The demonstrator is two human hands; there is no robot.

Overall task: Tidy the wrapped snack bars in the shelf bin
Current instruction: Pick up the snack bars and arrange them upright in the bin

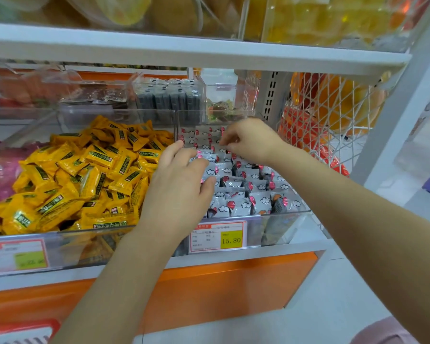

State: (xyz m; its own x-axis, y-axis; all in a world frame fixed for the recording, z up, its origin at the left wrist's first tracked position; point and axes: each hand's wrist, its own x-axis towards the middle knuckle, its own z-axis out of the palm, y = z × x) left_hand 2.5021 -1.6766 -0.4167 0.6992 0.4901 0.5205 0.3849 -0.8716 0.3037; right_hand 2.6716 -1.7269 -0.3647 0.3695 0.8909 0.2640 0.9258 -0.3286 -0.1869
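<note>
Left hand (181, 180) grips a few cloud-print snack bars (243, 194) at the left wall of the clear bin (287, 212); right hand (250, 142), reaching deeper, pinches one near the back edge, the upright rows lying directly beneath both

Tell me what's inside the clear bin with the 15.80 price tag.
The clear bin holds silver wrapped snack bars with cloud prints, in rows. The left hand covers some at its left; the right hand pinches one near the back. Its floor is hidden beneath them.
</note>
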